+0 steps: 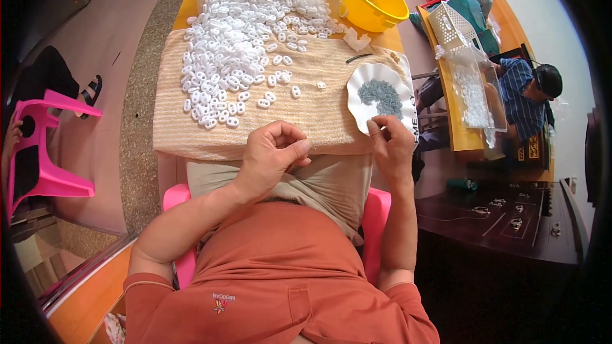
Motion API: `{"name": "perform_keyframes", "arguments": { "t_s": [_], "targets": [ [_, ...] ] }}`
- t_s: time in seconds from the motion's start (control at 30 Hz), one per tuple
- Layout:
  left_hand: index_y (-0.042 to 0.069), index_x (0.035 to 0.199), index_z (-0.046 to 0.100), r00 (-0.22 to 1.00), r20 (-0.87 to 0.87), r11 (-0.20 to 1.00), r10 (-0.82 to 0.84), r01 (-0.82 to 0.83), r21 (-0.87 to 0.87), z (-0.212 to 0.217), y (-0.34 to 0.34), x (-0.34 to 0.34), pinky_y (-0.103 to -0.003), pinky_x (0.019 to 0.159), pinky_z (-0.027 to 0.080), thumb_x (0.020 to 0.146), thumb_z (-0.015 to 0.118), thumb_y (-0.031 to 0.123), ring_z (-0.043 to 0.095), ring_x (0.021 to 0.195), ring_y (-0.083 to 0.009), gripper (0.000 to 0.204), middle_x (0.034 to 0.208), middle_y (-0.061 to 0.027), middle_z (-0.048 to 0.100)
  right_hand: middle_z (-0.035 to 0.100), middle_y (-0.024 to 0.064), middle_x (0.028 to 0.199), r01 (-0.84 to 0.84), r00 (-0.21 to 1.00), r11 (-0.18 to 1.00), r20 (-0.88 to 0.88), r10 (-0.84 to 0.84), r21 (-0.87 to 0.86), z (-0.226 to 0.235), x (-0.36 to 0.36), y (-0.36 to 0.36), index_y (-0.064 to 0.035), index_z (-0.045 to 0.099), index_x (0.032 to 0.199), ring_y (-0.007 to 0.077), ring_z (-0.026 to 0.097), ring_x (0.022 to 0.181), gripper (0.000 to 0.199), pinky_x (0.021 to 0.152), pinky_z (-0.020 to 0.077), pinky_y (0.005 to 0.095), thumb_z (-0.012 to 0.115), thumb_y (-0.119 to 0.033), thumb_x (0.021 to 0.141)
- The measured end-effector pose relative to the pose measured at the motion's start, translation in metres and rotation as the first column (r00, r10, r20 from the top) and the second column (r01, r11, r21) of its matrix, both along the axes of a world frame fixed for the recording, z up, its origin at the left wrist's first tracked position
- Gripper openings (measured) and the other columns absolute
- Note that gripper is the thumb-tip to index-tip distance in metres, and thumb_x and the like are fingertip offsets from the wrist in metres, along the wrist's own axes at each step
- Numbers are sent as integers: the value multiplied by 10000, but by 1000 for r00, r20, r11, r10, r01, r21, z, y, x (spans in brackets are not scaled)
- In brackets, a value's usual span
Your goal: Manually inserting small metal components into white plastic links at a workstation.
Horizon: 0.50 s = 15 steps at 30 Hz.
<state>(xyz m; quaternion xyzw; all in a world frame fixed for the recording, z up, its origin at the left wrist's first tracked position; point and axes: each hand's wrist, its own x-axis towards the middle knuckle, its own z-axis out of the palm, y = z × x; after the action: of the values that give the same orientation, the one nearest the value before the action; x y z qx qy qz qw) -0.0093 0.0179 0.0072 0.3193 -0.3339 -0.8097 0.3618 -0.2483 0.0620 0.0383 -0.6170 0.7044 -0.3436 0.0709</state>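
Note:
My left hand (273, 156) is held over the near edge of the striped tan towel (319, 124), fingers curled and thumb pressed to the forefinger. Anything inside that pinch is too small or hidden to make out. At the near rim of a white scalloped dish (358, 113) is my right hand (394, 151), its thumb and fingertips drawn together. Whether something sits between them cannot be seen. Many tiny grey-blue translucent pieces (381, 93) lie in the dish. A big heap of small white oval pieces with two holes (233, 38) spreads over the towel's left and far side.
Behind the towel stands a yellow plastic basin (379, 0). A crumpled tissue (356, 39) and a short dark strip (359, 58) lie near the dish. On the right, a person in a striped shirt (521, 95) sits at another table. A pink chair (48, 153) stands at left.

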Motion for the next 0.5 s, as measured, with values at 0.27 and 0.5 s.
{"name": "perform_keyframes", "arguments": {
  "t_s": [0.27, 0.5],
  "targets": [
    [8, 924, 593, 1000, 5, 1000, 14, -14, -16, -6, 2, -3, -212, 633, 550, 880, 652, 40, 601, 686, -67, 80, 810, -26, 633, 615, 50, 792, -236, 936, 972, 275, 221, 22, 0, 30, 12, 11, 651, 950, 98, 561, 657, 103, 570, 441, 243, 669, -36, 860],
    [11, 939, 601, 999, -10, 999, 40, -40, -12, -6, 1, -2, -195, 623, 532, 889, 644, 49, 624, 701, -70, 76, 810, -36, 656, 628, 56, 817, -286, 819, 954, 493, 293, -92, -27, 77, 11, 30, 645, 939, 79, 575, 670, 77, 572, 461, 207, 658, 5, 868]
  ]
}}
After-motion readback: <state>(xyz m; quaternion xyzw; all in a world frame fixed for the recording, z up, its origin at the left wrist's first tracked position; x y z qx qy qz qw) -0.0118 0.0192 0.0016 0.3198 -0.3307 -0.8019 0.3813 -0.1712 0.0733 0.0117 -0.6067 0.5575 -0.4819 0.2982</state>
